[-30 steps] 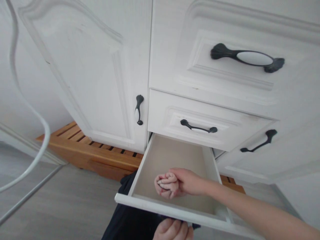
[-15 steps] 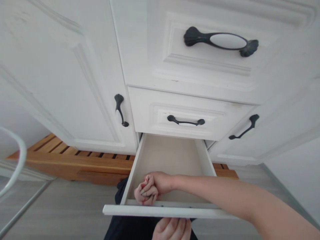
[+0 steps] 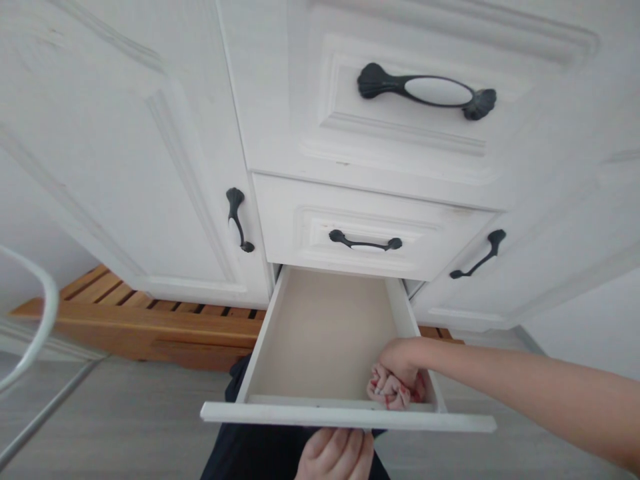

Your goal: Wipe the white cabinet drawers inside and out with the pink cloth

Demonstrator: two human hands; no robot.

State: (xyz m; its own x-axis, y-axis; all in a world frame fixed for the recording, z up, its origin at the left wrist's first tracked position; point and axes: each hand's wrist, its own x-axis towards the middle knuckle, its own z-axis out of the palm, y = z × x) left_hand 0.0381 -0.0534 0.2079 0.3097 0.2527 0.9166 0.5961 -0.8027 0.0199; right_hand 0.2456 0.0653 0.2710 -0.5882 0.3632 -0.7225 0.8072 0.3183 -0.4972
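My right hand [image 3: 400,360] is inside a pulled-out white drawer [image 3: 350,419], at its front right corner. Its fingers are closed round a crumpled pink cloth [image 3: 390,388] with red marks, which touches the drawer bottom near the front wall. My left hand [image 3: 337,455] is curled against the drawer's front from below and outside. Its fingertips, and any handle they grip, are hidden by the drawer's front edge. Apart from the cloth and my hand, the pale drawer bottom [image 3: 330,327] shows bare.
Above is a closed drawer with a dark handle [image 3: 365,241], and over it a larger panel with another handle [image 3: 430,90]. Cabinet doors [image 3: 190,167] flank them. A slatted wooden platform [image 3: 150,327] runs under the cabinet. A white curved tube [image 3: 50,307] is at left.
My right hand has moved the cloth from the drawer's front left corner to its front right corner. My left hand stays at the drawer front. The view has shifted slightly.
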